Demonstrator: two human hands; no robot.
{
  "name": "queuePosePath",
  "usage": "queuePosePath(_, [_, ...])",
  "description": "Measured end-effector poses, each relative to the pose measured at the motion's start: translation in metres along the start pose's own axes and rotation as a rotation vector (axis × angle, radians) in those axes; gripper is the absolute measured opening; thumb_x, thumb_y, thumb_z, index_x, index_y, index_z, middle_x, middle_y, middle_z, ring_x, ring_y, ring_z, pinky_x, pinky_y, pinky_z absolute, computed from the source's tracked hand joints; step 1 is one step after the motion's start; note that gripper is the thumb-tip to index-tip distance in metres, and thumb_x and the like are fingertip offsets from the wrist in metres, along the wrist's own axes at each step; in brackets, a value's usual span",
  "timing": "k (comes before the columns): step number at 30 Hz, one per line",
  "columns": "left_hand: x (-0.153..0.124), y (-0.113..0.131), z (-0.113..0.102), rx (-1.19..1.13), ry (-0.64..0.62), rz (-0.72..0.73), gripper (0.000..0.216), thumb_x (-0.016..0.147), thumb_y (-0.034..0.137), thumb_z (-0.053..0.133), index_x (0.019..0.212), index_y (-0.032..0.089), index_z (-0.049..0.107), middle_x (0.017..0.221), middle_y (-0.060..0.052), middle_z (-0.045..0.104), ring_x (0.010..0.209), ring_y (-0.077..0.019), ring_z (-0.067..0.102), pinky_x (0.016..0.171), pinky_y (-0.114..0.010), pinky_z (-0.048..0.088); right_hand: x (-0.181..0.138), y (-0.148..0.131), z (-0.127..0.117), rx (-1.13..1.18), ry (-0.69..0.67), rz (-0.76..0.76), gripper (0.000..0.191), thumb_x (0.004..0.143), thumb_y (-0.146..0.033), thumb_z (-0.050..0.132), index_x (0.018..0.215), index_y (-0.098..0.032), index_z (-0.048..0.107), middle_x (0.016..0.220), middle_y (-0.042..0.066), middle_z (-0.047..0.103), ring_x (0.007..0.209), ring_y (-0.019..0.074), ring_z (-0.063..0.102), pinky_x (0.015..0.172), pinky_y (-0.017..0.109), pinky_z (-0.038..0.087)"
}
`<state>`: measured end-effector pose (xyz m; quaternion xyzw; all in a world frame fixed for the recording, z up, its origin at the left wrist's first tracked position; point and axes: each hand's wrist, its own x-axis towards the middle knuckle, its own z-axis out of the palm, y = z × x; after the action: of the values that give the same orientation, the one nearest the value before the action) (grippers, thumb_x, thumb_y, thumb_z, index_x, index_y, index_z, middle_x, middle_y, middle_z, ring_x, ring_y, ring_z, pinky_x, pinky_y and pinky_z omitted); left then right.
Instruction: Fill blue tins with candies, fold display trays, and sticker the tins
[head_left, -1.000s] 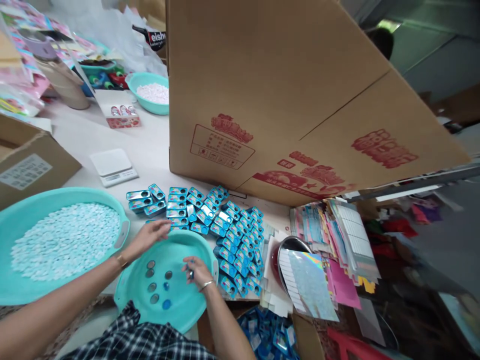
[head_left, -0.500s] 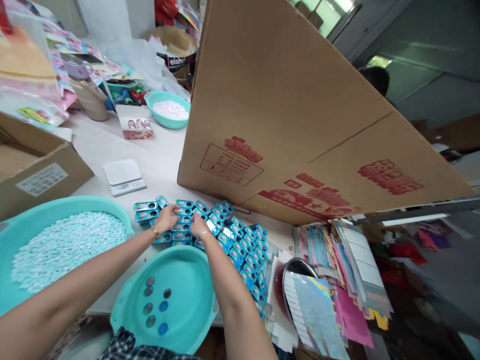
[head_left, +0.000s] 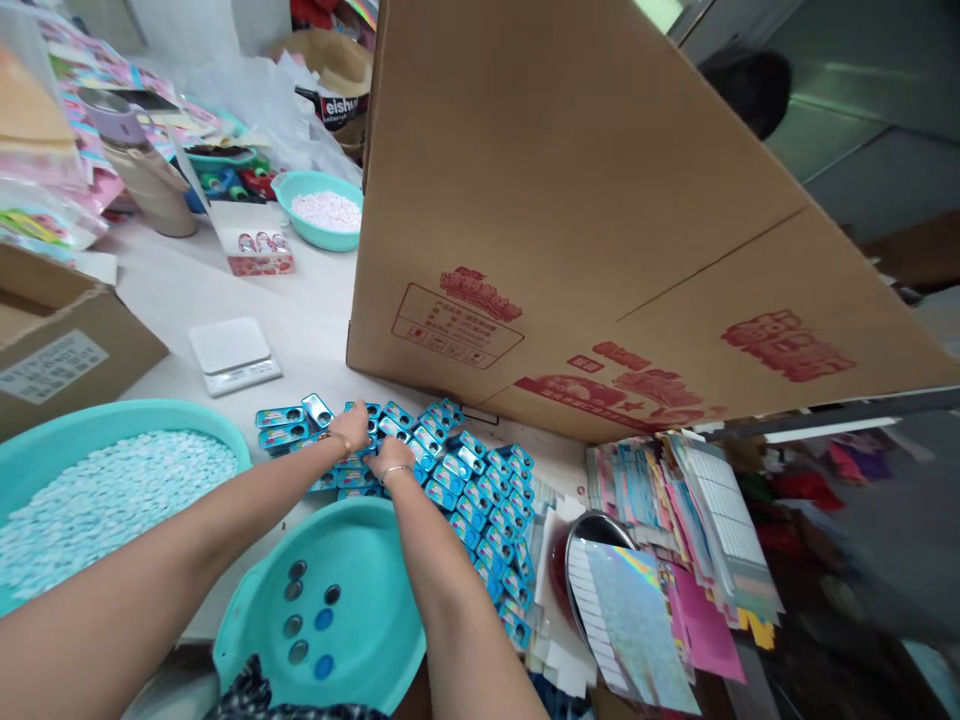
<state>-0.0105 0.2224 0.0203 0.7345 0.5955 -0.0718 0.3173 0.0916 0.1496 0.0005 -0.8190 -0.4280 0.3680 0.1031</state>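
Both hands reach forward into a pile of small blue tins (head_left: 465, 480) on the white table. My left hand (head_left: 350, 428) is curled on the tins at the pile's left end, beside two stacked tins (head_left: 281, 418). Close to its right, my right hand (head_left: 390, 458) has its fingers bent down among the tins. What the fingers grip is hidden. Beneath my forearms sits a teal basin (head_left: 375, 620) holding several round discs (head_left: 307, 610), some grey and some blue.
A big cardboard box (head_left: 570, 200) stands just behind the tins. A teal tub of white tablets (head_left: 112, 490) lies at left, with a small scale (head_left: 231, 355) and a carton (head_left: 60, 340) behind. Stacked sticker sheets (head_left: 675, 520) and a metal bowl (head_left: 592, 530) fill the right.
A second ago both hands were over the teal basin, the right one pinching a small piece. They moved forward onto the blue tins and now stay there, close together.
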Motion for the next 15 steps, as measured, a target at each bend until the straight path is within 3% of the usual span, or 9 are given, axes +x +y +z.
queuePosePath(5, [-0.015, -0.001, -0.016, -0.026, 0.036, 0.066, 0.053, 0.085, 0.034, 0.066, 0.129, 0.011, 0.049, 0.111, -0.015, 0.065, 0.101, -0.028, 0.064, 0.085, -0.041, 0.05, -0.007, 0.027, -0.015, 0.277, 0.042, 0.018, 0.019, 0.078, -0.031, 0.061, 0.094, -0.021, 0.057, 0.083, 0.003, 0.067, 0.078, 0.0189, 0.067, 0.066, 0.031, 0.053])
queuePosePath(8, [-0.05, -0.008, -0.015, -0.084, 0.097, 0.16, 0.054, 0.092, 0.036, 0.05, 0.138, 0.011, 0.036, 0.121, -0.019, 0.06, 0.111, -0.03, 0.06, 0.091, -0.038, 0.044, 0.002, 0.04, -0.027, 0.424, 0.052, 0.029, 0.021, 0.078, -0.023, 0.056, 0.099, -0.021, 0.054, 0.081, 0.001, 0.065, 0.065, 0.0144, 0.064, 0.058, 0.028, 0.053])
queuePosePath(11, [-0.109, -0.022, 0.009, -0.129, 0.042, 0.29, 0.043, 0.098, 0.038, 0.031, 0.135, 0.021, 0.042, 0.116, -0.01, 0.064, 0.103, -0.0228, 0.063, 0.09, -0.033, 0.044, 0.02, 0.04, -0.038, 0.495, 0.08, 0.018, 0.021, 0.072, -0.021, 0.058, 0.093, -0.019, 0.055, 0.082, 0.001, 0.063, 0.064, 0.0134, 0.062, 0.058, 0.028, 0.054])
queuePosePath(13, [-0.149, -0.037, 0.036, -0.126, -0.088, 0.358, 0.033, 0.093, 0.04, 0.041, 0.117, 0.024, 0.057, 0.101, -0.005, 0.069, 0.092, -0.0225, 0.066, 0.082, -0.031, 0.047, 0.03, 0.036, -0.043, 0.515, 0.079, -0.002, 0.019, 0.07, -0.02, 0.059, 0.088, -0.018, 0.056, 0.081, 0.001, 0.062, 0.067, 0.0132, 0.062, 0.06, 0.026, 0.054])
queuePosePath(15, [-0.179, -0.053, 0.067, -0.097, -0.196, 0.366, 0.027, 0.084, 0.033, 0.055, 0.107, 0.024, 0.064, 0.102, -0.008, 0.07, 0.094, -0.0269, 0.066, 0.08, -0.035, 0.049, 0.037, 0.032, -0.047, 0.521, 0.052, -0.024, 0.017, 0.07, -0.018, 0.06, 0.086, -0.018, 0.057, 0.077, 0.001, 0.062, 0.068, 0.0132, 0.062, 0.061, 0.026, 0.054])
